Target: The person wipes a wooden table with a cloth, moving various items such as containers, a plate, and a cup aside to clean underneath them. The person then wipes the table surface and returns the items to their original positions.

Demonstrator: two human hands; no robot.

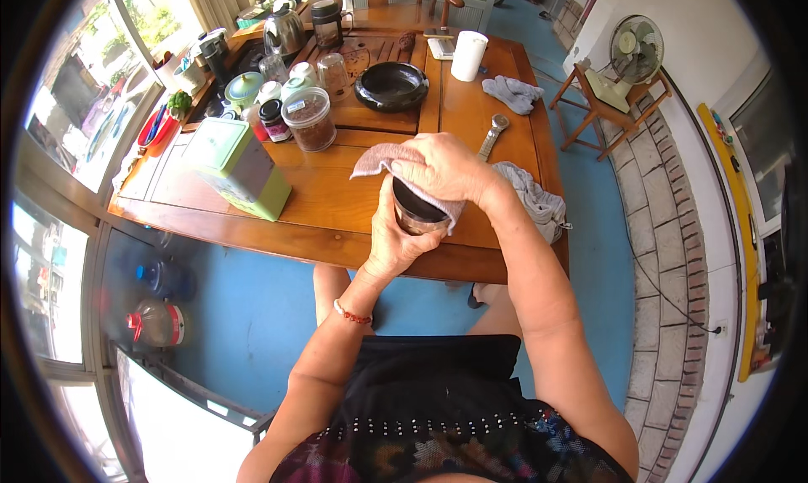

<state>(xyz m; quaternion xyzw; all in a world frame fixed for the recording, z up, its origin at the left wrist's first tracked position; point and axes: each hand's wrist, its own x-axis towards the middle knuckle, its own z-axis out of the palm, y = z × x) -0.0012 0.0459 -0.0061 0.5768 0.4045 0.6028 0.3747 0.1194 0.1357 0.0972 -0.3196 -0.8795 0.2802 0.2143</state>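
My left hand (pixel 399 234) is closed around a dark-lidded round container (pixel 419 206), tilted above the front edge of the wooden table (pixel 334 235). With my right hand (pixel 447 167) I hold a pinkish-brown cloth (pixel 385 157) against the container's rim and far side; the cloth hides part of it. A metal-band wristwatch (pixel 493 136) lies on the table beyond my right wrist. To the right, partly behind my right forearm, is a crumpled grey cloth (pixel 536 199). A green lidded box (pixel 243 170) stands to the left.
Farther back are a clear jar with brown contents (pixel 309 122), a black glossy bowl (pixel 391 88), a white paper roll (pixel 469 56), a second grey cloth (pixel 512 94), glasses and a metal kettle (pixel 284 32). A fan (pixel 636 49) stands on a wooden chair at right.
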